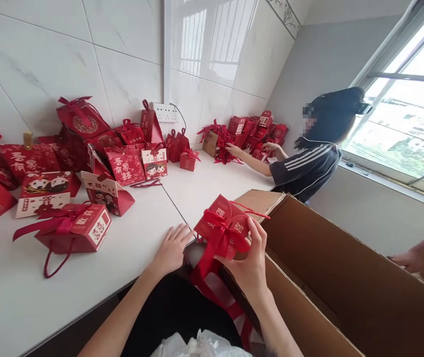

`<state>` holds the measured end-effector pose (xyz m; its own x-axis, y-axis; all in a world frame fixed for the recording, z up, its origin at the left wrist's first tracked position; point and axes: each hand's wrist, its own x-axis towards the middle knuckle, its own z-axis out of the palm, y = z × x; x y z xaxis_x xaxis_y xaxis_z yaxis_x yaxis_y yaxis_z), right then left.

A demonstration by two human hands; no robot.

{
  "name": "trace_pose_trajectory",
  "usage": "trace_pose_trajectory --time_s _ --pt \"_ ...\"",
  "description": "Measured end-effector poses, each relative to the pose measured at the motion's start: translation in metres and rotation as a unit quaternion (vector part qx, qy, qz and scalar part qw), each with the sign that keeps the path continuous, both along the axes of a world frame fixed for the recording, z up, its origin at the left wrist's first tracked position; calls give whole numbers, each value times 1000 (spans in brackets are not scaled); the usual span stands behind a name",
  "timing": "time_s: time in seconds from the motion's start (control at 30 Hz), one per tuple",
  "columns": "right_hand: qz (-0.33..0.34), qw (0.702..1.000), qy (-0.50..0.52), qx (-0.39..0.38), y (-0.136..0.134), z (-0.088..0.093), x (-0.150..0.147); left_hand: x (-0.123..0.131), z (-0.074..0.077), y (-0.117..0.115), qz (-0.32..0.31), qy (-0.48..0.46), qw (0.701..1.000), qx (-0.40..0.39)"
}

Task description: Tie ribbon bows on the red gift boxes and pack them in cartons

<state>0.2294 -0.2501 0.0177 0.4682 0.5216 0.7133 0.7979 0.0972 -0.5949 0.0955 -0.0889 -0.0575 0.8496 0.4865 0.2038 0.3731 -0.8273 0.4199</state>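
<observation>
In my right hand (251, 265) is a small red gift box (221, 225) with a red ribbon bow and a twisted cord handle. My thumb and fingers grip its right side, and the ribbon's long tails hang below the table edge. My left hand (173, 248) lies palm down on the white table (152, 218), fingers stretched out, just left of that box. Further left on the table rests a red gift box with a dark red bow (74, 228), its cord loop drooping in front. Behind it stands a triangular red gift box (108, 193) with cartoon figures.
Several more red gift boxes (126, 166) stand along the tiled wall. An open cardboard carton (331, 263) fills the right front. At the table's far end a person (308, 158) handles red boxes and ribbons (225, 141). Another person's arm (418, 253) shows at the right edge.
</observation>
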Motion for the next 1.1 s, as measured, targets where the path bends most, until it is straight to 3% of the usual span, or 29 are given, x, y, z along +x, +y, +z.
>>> trace_pose_trajectory --time_s 0.07,0.13,0.2,0.3,0.37,0.47,0.67,0.77,1.1 --pt "-2 999 -20 -25 -5 4 2 -4 18 2 -1 -88 989 -122" --pt "3 999 -25 -36 -9 8 2 -8 45 0 11 -210 946 -246" --pt "11 999 -23 -36 -11 10 0 -10 75 -8 27 -311 900 -304" --pt "20 999 -23 -30 -14 10 -4 -8 112 -25 2 -315 915 -251" --pt "20 999 -24 -32 -15 9 -6 -4 125 -37 -4 -317 932 -178" --pt "22 999 -12 -39 -19 7 -7 1 133 -51 -15 -362 929 -71" --pt "-1 1000 6 -15 -31 7 -9 8 132 -80 -146 -420 887 123" --pt "-15 1000 9 7 -38 8 -11 11 129 -92 -184 -433 861 193" --pt "-42 998 33 29 -60 10 -14 14 128 -100 -225 -421 854 208"
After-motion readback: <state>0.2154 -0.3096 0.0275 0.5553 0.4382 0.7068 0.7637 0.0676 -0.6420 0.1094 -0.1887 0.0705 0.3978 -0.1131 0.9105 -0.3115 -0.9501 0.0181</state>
